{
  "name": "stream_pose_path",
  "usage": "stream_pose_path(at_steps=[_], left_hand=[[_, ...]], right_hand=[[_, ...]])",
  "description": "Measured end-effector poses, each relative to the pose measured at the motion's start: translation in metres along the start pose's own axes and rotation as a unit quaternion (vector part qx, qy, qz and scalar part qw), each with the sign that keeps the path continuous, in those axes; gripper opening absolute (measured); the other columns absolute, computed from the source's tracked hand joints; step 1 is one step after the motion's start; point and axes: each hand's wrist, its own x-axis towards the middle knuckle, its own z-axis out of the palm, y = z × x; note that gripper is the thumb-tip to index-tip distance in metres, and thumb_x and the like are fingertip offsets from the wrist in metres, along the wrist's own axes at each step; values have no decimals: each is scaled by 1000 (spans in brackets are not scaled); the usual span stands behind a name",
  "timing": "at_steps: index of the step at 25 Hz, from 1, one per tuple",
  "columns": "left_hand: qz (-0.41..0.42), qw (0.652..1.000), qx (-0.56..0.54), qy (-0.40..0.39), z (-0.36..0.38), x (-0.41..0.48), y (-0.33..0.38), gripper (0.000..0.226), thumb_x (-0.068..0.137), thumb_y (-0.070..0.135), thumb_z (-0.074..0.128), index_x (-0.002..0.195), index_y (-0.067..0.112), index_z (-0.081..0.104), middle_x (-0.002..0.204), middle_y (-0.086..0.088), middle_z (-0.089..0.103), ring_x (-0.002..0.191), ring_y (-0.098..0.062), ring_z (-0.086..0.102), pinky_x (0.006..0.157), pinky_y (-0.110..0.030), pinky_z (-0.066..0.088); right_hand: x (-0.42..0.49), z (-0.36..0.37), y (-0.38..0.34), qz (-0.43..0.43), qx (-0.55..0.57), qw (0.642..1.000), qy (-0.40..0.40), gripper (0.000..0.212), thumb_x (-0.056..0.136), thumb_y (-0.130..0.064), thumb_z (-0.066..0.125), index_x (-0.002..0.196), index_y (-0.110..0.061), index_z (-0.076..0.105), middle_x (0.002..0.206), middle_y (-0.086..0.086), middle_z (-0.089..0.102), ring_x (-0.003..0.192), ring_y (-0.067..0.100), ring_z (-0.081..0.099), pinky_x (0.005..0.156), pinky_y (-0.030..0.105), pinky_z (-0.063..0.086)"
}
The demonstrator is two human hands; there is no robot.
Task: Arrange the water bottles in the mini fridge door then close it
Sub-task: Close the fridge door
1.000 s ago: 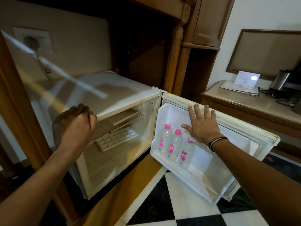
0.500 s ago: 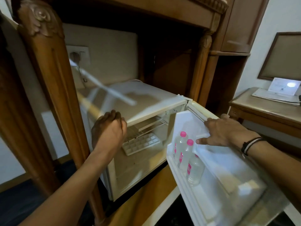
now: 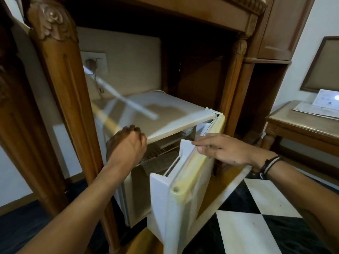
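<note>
The white mini fridge sits inside a wooden cabinet. Its door stands about half shut, edge-on to me, so the water bottles in the door shelf are hidden. My right hand lies flat with fingers extended on the door's top edge, near the hinge side. My left hand is loosely curled against the front top edge of the fridge body, holding nothing. Part of the wire shelf inside the fridge shows between my hands.
A carved wooden post stands just left of the fridge. A second post is behind the hinge. A wooden side table with papers is at the right. Black and white floor tiles lie below the door.
The door has swung from wide open to about half shut, pushed by my right hand. The bottles have gone out of sight. My left hand has stayed on the fridge's top edge.
</note>
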Motion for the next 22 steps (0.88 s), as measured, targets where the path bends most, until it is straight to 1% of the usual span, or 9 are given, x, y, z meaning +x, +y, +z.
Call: stream_pose_path(at_steps=[2,4,8,10,12,15,17,19,22], left_hand=[[-3,1000,7,11,-8,4,-3,42,105,21,63,145,13,57,130,-7,62,116,-26,67,68,-38,58],[24,999,32,3,-9,8,-8,34,109,21,53,139,9,60,125,-8,61,109,-26,68,62,-38,49],[54,998,15,-29,-6,18,-18,45,114,31,31,138,8,61,130,-8,61,109,-27,70,65,-34,39],[45,998,-23,-21,-5,19,-18,44,116,33,31,134,11,65,125,-6,63,106,-28,70,65,-35,41],[4,996,-81,-28,-7,17,-18,37,115,24,35,129,12,68,118,-5,65,101,-27,71,65,-37,46],[13,999,-38,-20,-12,12,-12,34,110,9,38,129,8,67,108,-6,61,83,-27,65,54,-36,40],[-3,997,-62,-38,-19,11,-12,32,109,7,40,127,6,66,94,-6,51,76,-28,59,54,-35,38],[-31,996,-81,-17,-17,16,-10,30,109,10,41,126,7,66,86,-3,45,73,-26,59,57,-35,39],[-145,962,-231,-3,-10,18,-7,38,112,33,35,112,18,70,76,4,55,59,-18,50,52,-30,30]], right_hand=[[13,18,-8,-19,-10,999,38,63,99,-72,25,157,-49,31,169,-22,18,159,5,3,122,35,3],[30,35,-19,-41,-37,994,97,64,104,-67,17,161,-40,28,170,-15,19,160,9,4,121,29,0],[60,52,-38,-56,-57,980,183,61,110,-53,17,162,-24,32,170,-2,27,160,18,14,126,31,4],[68,58,-39,-60,-68,976,199,61,110,-52,16,163,-23,28,171,-1,23,160,20,14,128,35,5],[77,61,-39,-61,-83,973,207,63,110,-52,15,164,-23,25,172,0,20,160,20,13,129,37,7],[84,60,-36,-59,-93,971,211,64,109,-54,13,165,-25,22,172,-1,20,160,21,14,130,40,10],[84,59,-34,-64,-92,969,221,64,108,-55,13,164,-27,24,171,-2,23,159,21,17,129,41,13],[84,63,-33,-62,-96,964,241,62,109,-54,15,163,-26,29,169,-2,29,157,21,23,128,41,17],[92,77,-37,-64,-128,936,321,61,110,-50,19,154,-20,47,159,3,48,145,24,43,121,41,31]])
